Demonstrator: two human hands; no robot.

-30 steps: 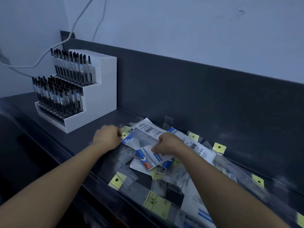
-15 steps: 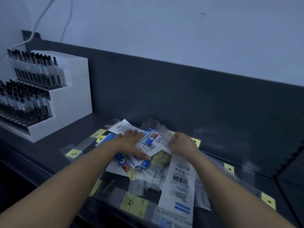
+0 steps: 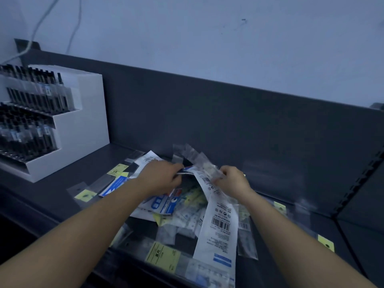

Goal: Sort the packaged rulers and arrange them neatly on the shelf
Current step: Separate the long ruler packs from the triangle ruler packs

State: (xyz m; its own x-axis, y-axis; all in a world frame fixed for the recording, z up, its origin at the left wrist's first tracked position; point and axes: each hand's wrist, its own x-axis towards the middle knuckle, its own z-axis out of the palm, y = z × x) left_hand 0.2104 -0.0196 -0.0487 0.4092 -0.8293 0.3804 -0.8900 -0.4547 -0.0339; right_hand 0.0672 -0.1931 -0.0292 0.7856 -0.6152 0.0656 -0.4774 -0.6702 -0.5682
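Sorting is in hand: right of the white pen display stand [image 3: 83,125], the packaged rulers [image 3: 187,206] lie heaped on the shelf [image 3: 52,190], the left hand [image 3: 164,177] pinching a thin packet [image 3: 187,169] with curled fingers [image 3: 175,167], the right hand [image 3: 232,180] pinching the long white packet [image 3: 218,223], and next they probably need pulling free and grouping by kind.

The packaged rulers [image 3: 216,221] lie heaped on the shelf [image 3: 112,156]; the pen display stand [image 3: 83,125] sits at their ten o'clock, before the back panel [image 3: 228,125].
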